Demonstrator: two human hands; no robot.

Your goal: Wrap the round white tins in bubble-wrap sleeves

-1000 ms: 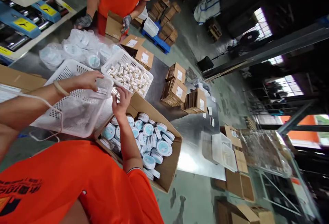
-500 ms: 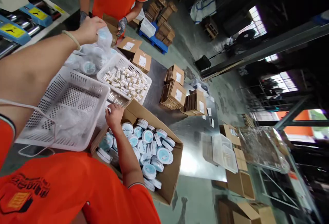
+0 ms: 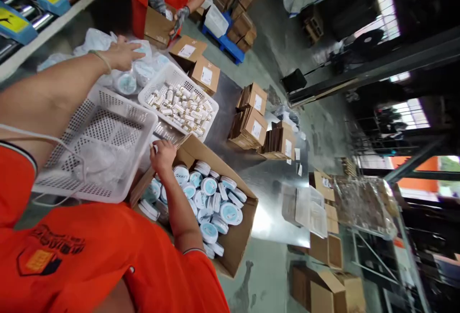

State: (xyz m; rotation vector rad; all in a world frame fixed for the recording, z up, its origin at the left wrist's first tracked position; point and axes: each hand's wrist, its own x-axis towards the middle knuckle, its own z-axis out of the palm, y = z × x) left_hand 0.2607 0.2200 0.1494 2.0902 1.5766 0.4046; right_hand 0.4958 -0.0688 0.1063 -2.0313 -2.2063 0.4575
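My left hand reaches over a pile of bubble-wrapped round containers, its fingers stretched out and touching the wrapping. My right hand is closed at the near corner of a large cardboard box. A small white bit shows at its fingertips; what it is I cannot make out. Several round white tins with pale blue lids fill the box. Beside my right hand stands a white perforated basket with crumpled clear plastic inside. Another white basket holds many small white-and-gold bottles.
Across the metal table, a co-worker's gloved hands hold a small open carton. Labelled cartons and stacks of flattened cartons stand along the table. A roller conveyor lies at upper left. A white cable crosses my left arm.
My left hand has lowered onto the wrapped pile, and its fingers have opened from the wrapped container. My right hand stays by the box corner. The co-worker's hands have come together at the carton.
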